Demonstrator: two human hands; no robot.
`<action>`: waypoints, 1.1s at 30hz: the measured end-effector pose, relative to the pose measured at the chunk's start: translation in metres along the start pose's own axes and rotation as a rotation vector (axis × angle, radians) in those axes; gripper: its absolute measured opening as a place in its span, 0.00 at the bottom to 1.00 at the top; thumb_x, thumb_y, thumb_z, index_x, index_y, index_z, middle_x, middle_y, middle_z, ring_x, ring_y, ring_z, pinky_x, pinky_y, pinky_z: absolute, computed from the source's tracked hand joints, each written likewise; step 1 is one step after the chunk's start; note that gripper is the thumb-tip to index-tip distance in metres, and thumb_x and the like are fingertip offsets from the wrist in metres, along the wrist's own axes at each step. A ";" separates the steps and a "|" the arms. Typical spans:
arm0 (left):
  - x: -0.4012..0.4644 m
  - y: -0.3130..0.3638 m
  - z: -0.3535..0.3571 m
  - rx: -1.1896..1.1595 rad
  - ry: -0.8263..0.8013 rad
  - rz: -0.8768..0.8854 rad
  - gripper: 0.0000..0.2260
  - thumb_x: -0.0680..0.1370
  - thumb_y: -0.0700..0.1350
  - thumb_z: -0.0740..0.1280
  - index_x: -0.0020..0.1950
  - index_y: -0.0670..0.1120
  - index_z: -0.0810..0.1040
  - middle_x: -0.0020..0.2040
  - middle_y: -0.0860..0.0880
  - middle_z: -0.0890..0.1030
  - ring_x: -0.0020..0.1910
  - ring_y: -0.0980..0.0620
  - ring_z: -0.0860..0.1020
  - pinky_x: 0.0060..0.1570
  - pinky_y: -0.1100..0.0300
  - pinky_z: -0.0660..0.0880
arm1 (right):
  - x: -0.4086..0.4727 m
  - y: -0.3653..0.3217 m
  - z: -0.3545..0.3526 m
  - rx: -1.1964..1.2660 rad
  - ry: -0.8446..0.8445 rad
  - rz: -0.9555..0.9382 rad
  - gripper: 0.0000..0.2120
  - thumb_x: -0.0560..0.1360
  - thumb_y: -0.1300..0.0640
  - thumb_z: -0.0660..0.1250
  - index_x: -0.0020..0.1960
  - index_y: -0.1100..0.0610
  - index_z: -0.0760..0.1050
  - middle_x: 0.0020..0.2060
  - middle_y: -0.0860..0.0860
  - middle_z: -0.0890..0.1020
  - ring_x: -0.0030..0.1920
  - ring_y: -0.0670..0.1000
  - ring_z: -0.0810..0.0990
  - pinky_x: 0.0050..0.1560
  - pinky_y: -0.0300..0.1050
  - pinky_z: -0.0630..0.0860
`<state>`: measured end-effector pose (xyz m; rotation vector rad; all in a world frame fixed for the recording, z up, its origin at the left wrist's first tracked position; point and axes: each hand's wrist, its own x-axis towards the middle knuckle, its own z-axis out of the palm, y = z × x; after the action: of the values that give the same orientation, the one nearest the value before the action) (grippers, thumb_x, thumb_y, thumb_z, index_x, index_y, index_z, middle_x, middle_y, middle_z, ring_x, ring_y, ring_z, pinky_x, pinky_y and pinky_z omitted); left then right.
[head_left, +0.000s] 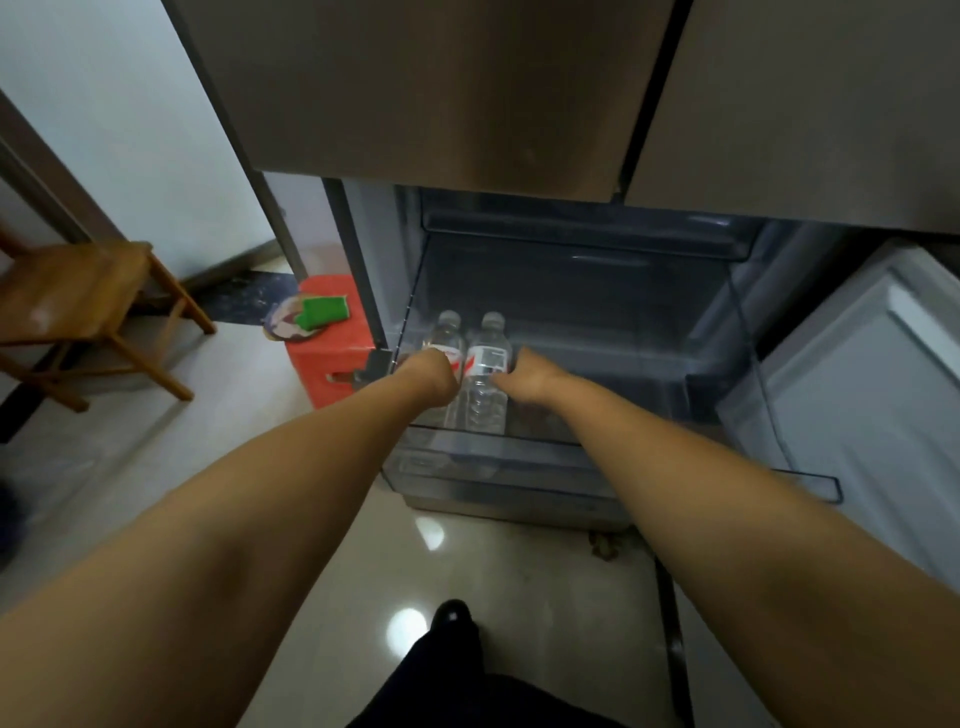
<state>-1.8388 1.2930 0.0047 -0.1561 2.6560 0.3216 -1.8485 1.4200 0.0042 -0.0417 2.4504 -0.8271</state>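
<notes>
A black shoe (453, 618) stood at 6 o'clock. Ahead, toward 12, the left hand (428, 375) was curled round the left bottle (448, 332), and the right hand (532, 375) clasped the right bottle (485, 364). Both bottles sat side by side, touching, at the 9 o'clock end of the open drawer (597, 312). A red stool (322, 364) stood beyond at 10 o'clock.

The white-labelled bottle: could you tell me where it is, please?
The white-labelled bottle sits in the fridge drawer, front left in the head view, beside a second bottle on its left; the right hand grips it.
</notes>
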 end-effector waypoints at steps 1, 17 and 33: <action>0.008 0.000 0.002 0.014 -0.029 0.006 0.17 0.81 0.39 0.57 0.69 0.37 0.70 0.68 0.39 0.73 0.66 0.40 0.72 0.66 0.53 0.69 | 0.010 -0.002 0.003 0.052 -0.001 0.041 0.22 0.80 0.53 0.61 0.71 0.61 0.66 0.66 0.60 0.74 0.63 0.59 0.75 0.58 0.48 0.72; 0.062 -0.004 0.005 -0.104 -0.103 -0.109 0.18 0.81 0.42 0.58 0.69 0.35 0.69 0.67 0.40 0.73 0.67 0.41 0.72 0.65 0.52 0.69 | 0.071 0.010 0.033 0.253 0.052 0.324 0.44 0.74 0.50 0.69 0.77 0.59 0.43 0.67 0.58 0.71 0.64 0.59 0.75 0.59 0.47 0.73; 0.076 0.008 0.044 -0.032 -0.029 -0.325 0.42 0.78 0.45 0.65 0.76 0.36 0.36 0.73 0.33 0.58 0.71 0.38 0.62 0.68 0.48 0.65 | 0.065 0.050 0.023 0.119 -0.041 0.321 0.56 0.73 0.49 0.69 0.74 0.54 0.23 0.72 0.58 0.67 0.64 0.60 0.74 0.62 0.49 0.72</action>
<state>-1.8886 1.3081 -0.0668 -0.5797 2.5425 0.2562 -1.8852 1.4346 -0.0713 0.3654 2.2822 -0.8149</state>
